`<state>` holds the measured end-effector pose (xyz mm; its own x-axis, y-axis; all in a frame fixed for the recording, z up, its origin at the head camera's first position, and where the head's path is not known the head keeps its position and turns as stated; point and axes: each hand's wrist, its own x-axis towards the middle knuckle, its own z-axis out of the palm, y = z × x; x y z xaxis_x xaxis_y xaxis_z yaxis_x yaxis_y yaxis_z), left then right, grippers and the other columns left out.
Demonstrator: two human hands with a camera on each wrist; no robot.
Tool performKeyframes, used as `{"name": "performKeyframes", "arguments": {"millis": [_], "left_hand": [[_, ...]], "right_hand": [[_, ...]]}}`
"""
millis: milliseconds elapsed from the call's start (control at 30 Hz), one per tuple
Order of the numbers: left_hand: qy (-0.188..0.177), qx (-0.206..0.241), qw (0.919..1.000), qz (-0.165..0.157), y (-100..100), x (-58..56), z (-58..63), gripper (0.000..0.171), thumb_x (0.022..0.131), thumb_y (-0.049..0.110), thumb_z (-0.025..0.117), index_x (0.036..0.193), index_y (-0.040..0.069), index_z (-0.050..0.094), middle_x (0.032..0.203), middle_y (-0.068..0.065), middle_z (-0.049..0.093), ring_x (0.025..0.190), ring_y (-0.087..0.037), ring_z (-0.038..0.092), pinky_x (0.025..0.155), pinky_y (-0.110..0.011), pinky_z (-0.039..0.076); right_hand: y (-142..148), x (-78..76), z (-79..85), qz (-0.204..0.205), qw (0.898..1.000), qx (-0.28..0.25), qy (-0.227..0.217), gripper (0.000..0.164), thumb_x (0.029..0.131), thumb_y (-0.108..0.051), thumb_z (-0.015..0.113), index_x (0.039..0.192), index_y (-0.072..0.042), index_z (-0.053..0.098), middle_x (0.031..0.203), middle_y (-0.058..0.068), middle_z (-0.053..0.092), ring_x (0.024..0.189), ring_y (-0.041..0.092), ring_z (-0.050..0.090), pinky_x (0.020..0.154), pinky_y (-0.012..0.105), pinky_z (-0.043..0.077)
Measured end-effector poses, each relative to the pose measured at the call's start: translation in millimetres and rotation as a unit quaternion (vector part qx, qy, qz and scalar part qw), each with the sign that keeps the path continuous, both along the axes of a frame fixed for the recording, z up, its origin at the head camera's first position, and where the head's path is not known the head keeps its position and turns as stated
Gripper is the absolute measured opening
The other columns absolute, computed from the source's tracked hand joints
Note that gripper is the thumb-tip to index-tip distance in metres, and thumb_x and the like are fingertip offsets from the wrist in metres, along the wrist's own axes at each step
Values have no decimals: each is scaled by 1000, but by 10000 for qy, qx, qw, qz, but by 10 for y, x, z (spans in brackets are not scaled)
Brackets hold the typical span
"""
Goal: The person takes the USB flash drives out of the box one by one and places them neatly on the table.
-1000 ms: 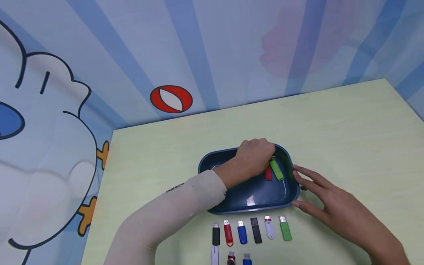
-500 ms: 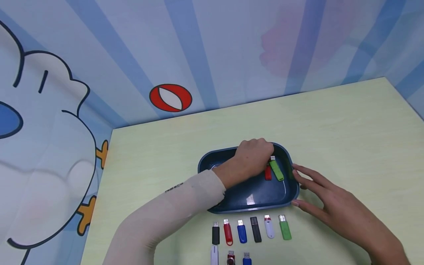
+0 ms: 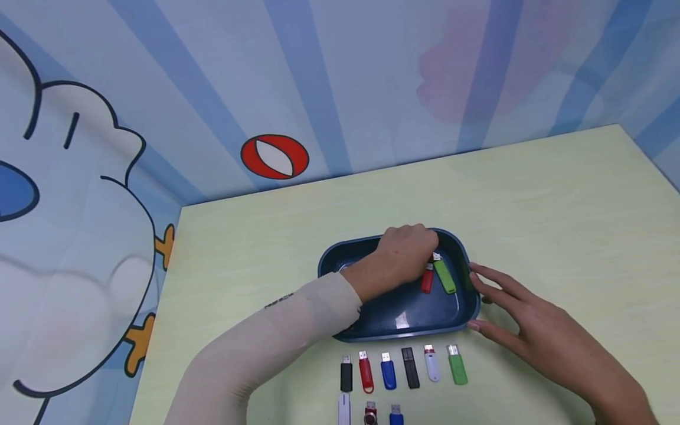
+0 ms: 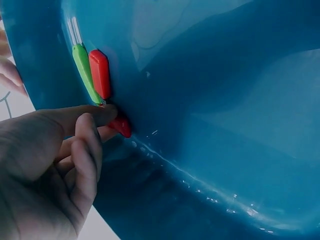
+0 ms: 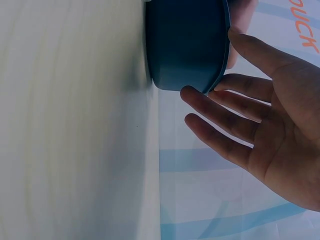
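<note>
My left hand [image 3: 406,254] reaches into a dark blue tray [image 3: 417,307] near its far right corner. In the left wrist view, thumb and fingers pinch a red USB stick [image 4: 122,126], mostly covered by the fingers. Touching or nearly touching it lie another red USB stick [image 4: 100,75] and a green USB stick [image 4: 86,74] on the tray floor. My right hand [image 3: 547,330] rests against the tray's right end. Its fingers are fairly straight, with thumb and fingertips at the rim in the right wrist view.
In front of the tray, USB sticks lie in a row on the pale table [image 3: 558,206], among them a black one [image 3: 346,376], a blue one [image 3: 388,374] and a green one [image 3: 457,367]. A second row below is cut off by the frame. A patterned wall [image 3: 372,77] stands behind.
The loose red USB stick in the tray has shifted slightly left and toward the near side, and the green one slightly nearer. My left hand has moved only a little; the right hand stays put.
</note>
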<state>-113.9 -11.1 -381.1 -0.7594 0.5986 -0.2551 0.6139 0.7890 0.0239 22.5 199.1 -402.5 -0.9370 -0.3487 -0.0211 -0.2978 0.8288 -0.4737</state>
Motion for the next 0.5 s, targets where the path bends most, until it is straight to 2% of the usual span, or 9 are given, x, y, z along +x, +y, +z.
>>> {"name": "performKeyframes", "arguments": {"millis": [200, 500], "left_hand": [[46, 10, 10000, -34, -23, 23, -6, 11, 103, 20, 68, 95, 18, 75, 88, 3, 72, 72, -10, 61, 63, -31, 56], [130, 123, 9998, -32, -34, 43, 102, 9, 101, 24, 72, 101, 16, 77, 86, 4, 73, 69, -10, 62, 60, -26, 53]], "right_hand": [[-10, 10, -2, 16, 10000, 4, -30, 76, 97, -52, 74, 159, -16, 51, 169, 6, 39, 130, 34, 66, 93, 56, 60], [-2, 5, 12, -7, 10000, -31, -7, 75, 97, -52, 74, 158, -15, 52, 170, 4, 39, 130, 33, 66, 92, 56, 60]]}}
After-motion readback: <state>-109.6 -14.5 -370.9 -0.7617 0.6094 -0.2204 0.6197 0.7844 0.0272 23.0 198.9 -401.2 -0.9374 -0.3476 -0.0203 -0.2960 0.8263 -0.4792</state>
